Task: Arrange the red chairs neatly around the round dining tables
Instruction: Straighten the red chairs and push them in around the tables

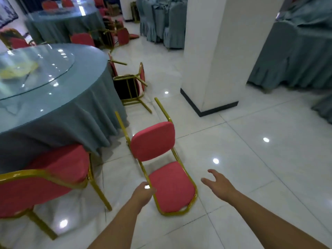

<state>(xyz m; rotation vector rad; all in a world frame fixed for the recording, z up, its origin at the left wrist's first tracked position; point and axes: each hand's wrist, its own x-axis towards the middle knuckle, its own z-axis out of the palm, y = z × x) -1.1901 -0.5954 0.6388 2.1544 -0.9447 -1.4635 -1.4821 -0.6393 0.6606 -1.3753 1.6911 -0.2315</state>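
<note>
**A:** What were the hands doing?

**B:** The left hand [144,191] was curled round the gold side rail of the tipped chair [171,187]. That chair lay on its back on the tiles, just off the near edge of the round table [62,119]. I'd guess the rail was chosen because bare tube gives a firm hold for lifting. The right hand [218,182] hovered spread and empty on the chair's side away from the table, probably bound for the other rail.

**A:** And how was the chair made?

**B:** Thin gold metal tubing and rounded pads in matte red fabric, with the legs pointing off along the table's flank.

**A:** What stood beside it?

**B:** An upright chair [45,186], its seat tucked under the table's hem as the others should be. The cloth was soft teal, falling in folds below a glossy glass turntable [36,72].

**A:** And farther off?

**B:** A second fallen chair [128,87] leaned at the table's far side, its black underside showing. Beyond the table, more red chairs lay scattered near another clothed table [62,20].
</note>
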